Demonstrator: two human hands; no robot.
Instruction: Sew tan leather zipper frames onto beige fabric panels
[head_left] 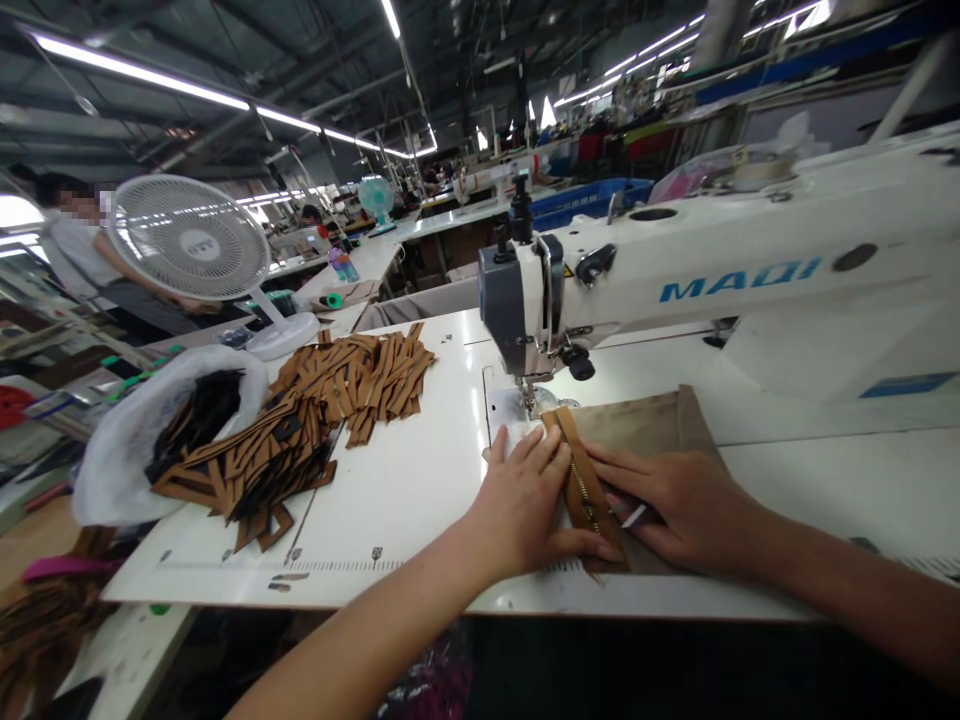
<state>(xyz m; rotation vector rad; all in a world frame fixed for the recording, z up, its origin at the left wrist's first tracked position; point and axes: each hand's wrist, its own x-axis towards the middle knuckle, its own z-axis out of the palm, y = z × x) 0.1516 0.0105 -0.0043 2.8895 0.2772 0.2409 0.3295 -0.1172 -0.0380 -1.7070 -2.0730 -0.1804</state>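
Observation:
A brown zipper [579, 480] with metal teeth lies along the left edge of a piece of khaki fabric [652, 425], its upper end just in front of the sewing machine's needle and presser foot [531, 400]. My left hand [521, 500] rests flat on the zipper's left side, fingers stretched toward the needle and thumb across the lower end. On the fabric to the right, my right hand [686, 505] touches the zipper's edge with its fingertips. Out of its curled lower fingers pokes a small pointed metal blade [637, 515], perhaps thread snips; the rest is hidden.
The white sewing machine [720, 270] spans the right side. Heaped brown zippers [352, 385] lie left on the white table [420, 500], beside a white plastic bag [120, 465] of dark pieces. Behind them stand a fan [191, 240] and a person [82, 250] at far left.

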